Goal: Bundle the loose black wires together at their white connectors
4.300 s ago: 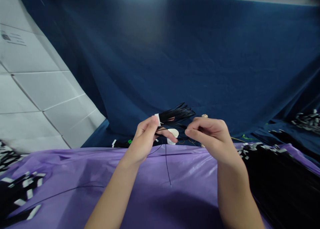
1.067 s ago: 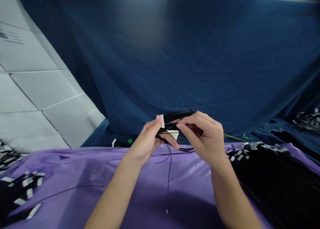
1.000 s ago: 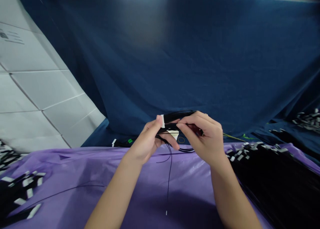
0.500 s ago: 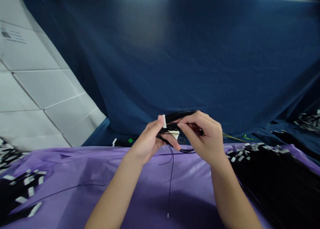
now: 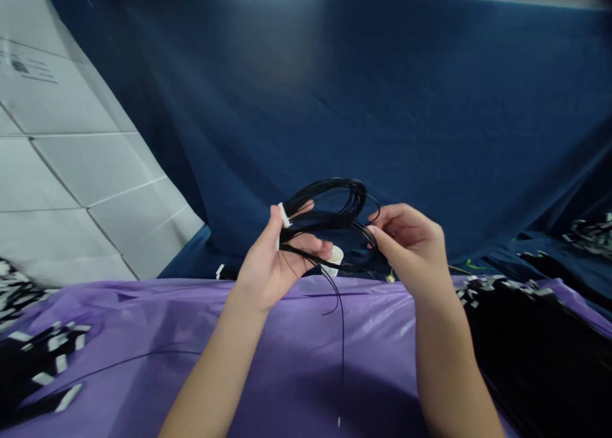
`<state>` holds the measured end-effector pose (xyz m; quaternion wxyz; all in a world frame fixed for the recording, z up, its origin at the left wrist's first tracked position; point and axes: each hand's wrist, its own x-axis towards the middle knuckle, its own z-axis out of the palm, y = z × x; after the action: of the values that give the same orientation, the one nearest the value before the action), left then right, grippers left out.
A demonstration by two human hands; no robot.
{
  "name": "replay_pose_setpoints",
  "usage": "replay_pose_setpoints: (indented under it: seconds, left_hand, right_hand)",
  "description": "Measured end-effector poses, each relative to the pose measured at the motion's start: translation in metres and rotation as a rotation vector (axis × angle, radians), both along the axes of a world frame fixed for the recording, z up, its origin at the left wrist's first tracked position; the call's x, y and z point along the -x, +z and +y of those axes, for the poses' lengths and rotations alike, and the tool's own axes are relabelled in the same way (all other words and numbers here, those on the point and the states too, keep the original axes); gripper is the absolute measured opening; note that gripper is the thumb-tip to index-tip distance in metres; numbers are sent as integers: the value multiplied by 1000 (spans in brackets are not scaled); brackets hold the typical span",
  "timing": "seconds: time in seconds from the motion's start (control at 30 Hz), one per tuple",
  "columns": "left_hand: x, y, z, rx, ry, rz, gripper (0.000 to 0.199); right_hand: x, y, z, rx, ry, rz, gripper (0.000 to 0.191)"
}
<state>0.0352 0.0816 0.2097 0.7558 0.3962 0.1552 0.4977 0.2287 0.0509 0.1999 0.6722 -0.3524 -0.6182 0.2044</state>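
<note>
A looped bundle of thin black wires (image 5: 351, 199) with white connectors (image 5: 285, 215) hangs in the air between my hands. My left hand (image 5: 268, 266) grips it near the connectors, thumb on top and the other fingers spread beneath the wires. At the loop's right end, my right hand (image 5: 406, 243) pinches wires between thumb and index finger. Loose wire ends (image 5: 342, 336) dangle below the bundle, one with a small white tip.
Purple sheeting (image 5: 287, 361) covers the surface. Black wire bundles with white connectors lie left (image 5: 43, 361) and right (image 5: 540, 342). A white cup (image 5: 333, 259) stands behind my hands. Blue cloth (image 5: 382, 106) hangs at the back, white boxes (image 5: 95, 164) at left.
My left hand has moved left with the connectors and its fingers have spread. My right hand has shifted right to the loop's end, so the loop now shows opened out.
</note>
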Motion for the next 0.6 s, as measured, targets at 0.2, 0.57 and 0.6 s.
replay_pose_setpoints:
  seconds: [0.2,0.57,0.6]
  left_hand:
    - [0,2,1,52,33,-79,49]
    - [2,-2,1,-80,44,-22,45]
    - [3,-2,0,-84,41,-20,45]
  right_hand:
    - [6,-6,4,275,319,-341,20]
    - [16,-8,-2,339,567,-394,25]
    - [15,-7,-2,337,546,-390,25]
